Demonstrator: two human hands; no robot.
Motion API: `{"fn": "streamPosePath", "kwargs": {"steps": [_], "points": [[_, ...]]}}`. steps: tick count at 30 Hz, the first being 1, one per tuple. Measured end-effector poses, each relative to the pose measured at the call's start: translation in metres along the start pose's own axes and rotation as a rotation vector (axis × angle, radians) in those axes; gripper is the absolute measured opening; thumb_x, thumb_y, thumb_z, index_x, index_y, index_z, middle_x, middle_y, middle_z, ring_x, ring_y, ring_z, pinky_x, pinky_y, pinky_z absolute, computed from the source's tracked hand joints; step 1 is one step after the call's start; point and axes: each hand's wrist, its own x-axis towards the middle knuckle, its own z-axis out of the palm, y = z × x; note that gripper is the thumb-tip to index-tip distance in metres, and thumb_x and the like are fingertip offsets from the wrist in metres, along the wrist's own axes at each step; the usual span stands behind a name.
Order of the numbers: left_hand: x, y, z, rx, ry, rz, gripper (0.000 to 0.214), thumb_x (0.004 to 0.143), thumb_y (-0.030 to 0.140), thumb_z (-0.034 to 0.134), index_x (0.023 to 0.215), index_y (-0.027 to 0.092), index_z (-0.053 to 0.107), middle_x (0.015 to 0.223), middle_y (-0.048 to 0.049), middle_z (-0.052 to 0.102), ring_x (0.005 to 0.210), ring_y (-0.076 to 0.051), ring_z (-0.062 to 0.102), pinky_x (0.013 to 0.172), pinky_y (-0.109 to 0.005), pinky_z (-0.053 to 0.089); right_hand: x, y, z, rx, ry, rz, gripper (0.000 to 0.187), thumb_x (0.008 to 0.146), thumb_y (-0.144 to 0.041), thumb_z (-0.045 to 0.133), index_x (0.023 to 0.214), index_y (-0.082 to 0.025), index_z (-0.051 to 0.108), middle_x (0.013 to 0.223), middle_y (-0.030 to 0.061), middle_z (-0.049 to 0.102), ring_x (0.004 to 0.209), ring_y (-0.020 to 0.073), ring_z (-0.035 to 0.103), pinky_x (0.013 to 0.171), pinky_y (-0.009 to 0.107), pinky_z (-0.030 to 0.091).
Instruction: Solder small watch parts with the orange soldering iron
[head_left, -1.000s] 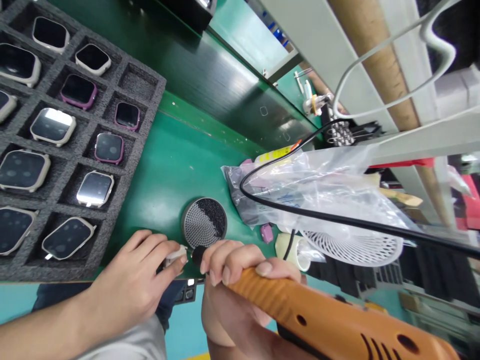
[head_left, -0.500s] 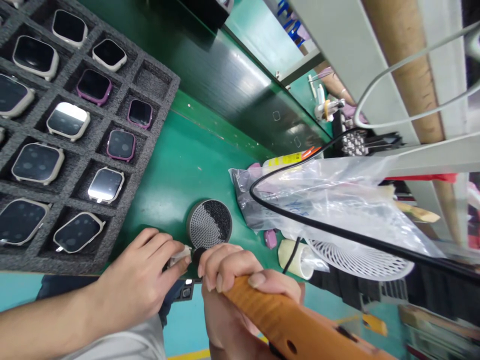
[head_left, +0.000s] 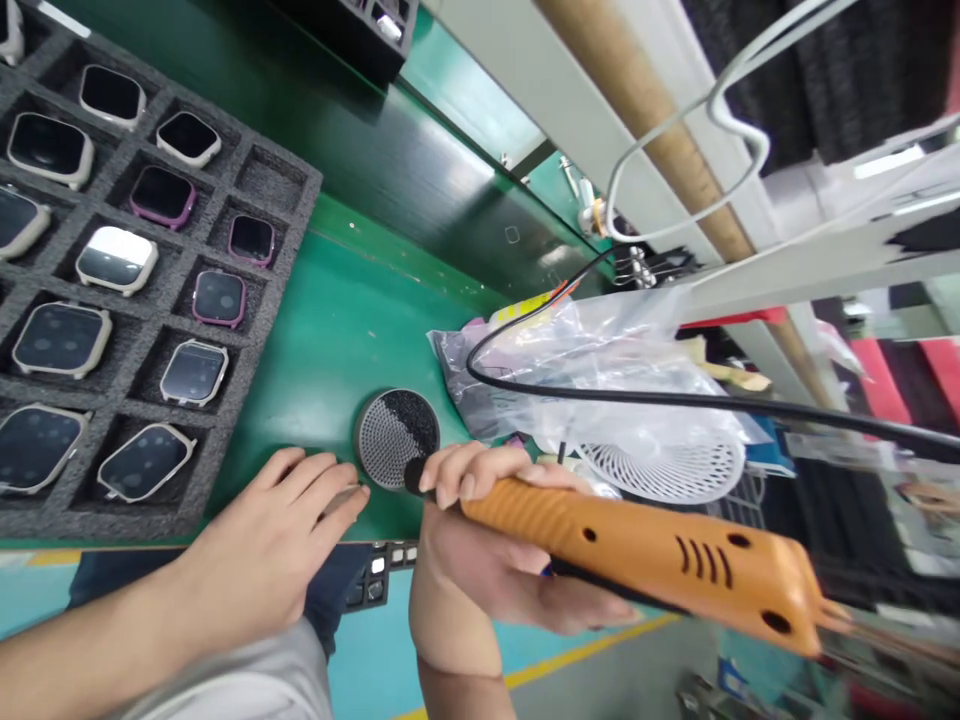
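Observation:
My right hand (head_left: 495, 545) is wrapped round an orange electric screwdriver (head_left: 645, 545), whose dark tip end reaches the near rim of a round grey dish (head_left: 382, 450). Tiny black pieces, probably screws, cover part of the dish's dotted inside. To the left of the dish, my left hand (head_left: 300, 520) is closed over the green bench's front edge, thumb and fingers pinched together; whatever lies between them is mostly hidden. A grey foam tray (head_left: 142, 395) holds several watch bodies, some with pale cases and some purple, such as a purple one (head_left: 219, 298).
Right of the dish lies a clear plastic bag (head_left: 592, 350) with a black cable (head_left: 600, 392) crossing it. A white spiral-grilled fan (head_left: 667, 465) stands beside it. A grey metal frame (head_left: 517, 80) and a white cable (head_left: 660, 130) are at upper right.
My right hand has drawn the screwdriver away from my left hand to the dish's edge, and its handle now lies flatter. The pale piece seen in my left fingers is now mostly hidden. The view has shifted.

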Motion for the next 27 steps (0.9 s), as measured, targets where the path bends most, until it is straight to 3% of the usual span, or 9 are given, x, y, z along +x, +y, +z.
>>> {"fn": "streamPosePath", "kwargs": {"steps": [5, 8, 13, 17, 22, 27], "points": [[-0.001, -0.001, -0.001, -0.065, 0.022, -0.034, 0.067, 0.072, 0.002, 0.059, 0.134, 0.025, 0.066, 0.148, -0.0114, 0.056, 0.134, -0.035, 0.048, 0.110, -0.054, 0.037, 0.003, 0.012, -0.005, 0.040, 0.004, 0.007, 0.055, 0.089, -0.080, 0.054, 0.108, -0.029, 0.063, 0.075, -0.0042, 0.060, 0.053, 0.0148, 0.056, 0.047, 0.033, 0.050], [0.001, 0.001, -0.002, -0.046, 0.071, -0.050, 0.056, 0.082, 0.001, 0.058, 0.132, 0.023, 0.067, 0.139, -0.0142, 0.058, 0.126, -0.035, 0.051, 0.105, -0.053, 0.039, -0.001, 0.012, -0.003, 0.062, 0.015, 0.023, 0.056, 0.089, -0.079, 0.056, 0.109, -0.028, 0.064, 0.076, -0.0036, 0.062, 0.053, 0.0149, 0.056, 0.048, 0.033, 0.050], [0.007, 0.004, -0.002, 0.024, 0.108, -0.113, 0.025, 0.101, 0.023, 0.062, 0.125, 0.018, 0.066, 0.124, -0.0143, 0.062, 0.114, -0.033, 0.054, 0.098, -0.052, 0.042, -0.002, 0.013, 0.000, 0.061, 0.021, 0.045, 0.056, 0.088, -0.080, 0.056, 0.108, -0.028, 0.064, 0.076, -0.0033, 0.062, 0.054, 0.0154, 0.056, 0.049, 0.034, 0.051], [0.007, 0.002, 0.000, 0.022, 0.116, -0.076, 0.024, 0.103, 0.025, 0.062, 0.125, 0.018, 0.066, 0.124, -0.0132, 0.064, 0.113, -0.032, 0.055, 0.098, -0.052, 0.041, -0.001, 0.009, 0.001, 0.031, 0.001, 0.047, 0.056, 0.089, -0.081, 0.053, 0.108, -0.029, 0.063, 0.075, -0.0042, 0.060, 0.054, 0.0148, 0.054, 0.049, 0.033, 0.050], [0.005, 0.001, 0.001, -0.046, 0.155, -0.022, 0.026, 0.102, 0.020, 0.063, 0.127, 0.017, 0.068, 0.126, -0.0122, 0.066, 0.112, -0.031, 0.056, 0.099, -0.051, 0.040, -0.004, -0.012, 0.007, -0.027, -0.006, 0.068, 0.066, 0.096, -0.085, 0.028, 0.110, -0.029, 0.061, 0.076, -0.0036, 0.056, 0.057, 0.0146, 0.054, 0.053, 0.034, 0.049], [0.006, 0.001, 0.000, -0.053, 0.147, -0.042, 0.026, 0.101, 0.020, 0.063, 0.126, 0.018, 0.069, 0.125, -0.0126, 0.065, 0.113, -0.032, 0.054, 0.098, -0.051, 0.040, -0.010, -0.016, 0.013, -0.031, -0.074, 0.102, 0.066, 0.091, -0.090, 0.037, 0.112, -0.031, 0.058, 0.074, -0.0045, 0.052, 0.057, 0.0148, 0.052, 0.051, 0.034, 0.048]]}}
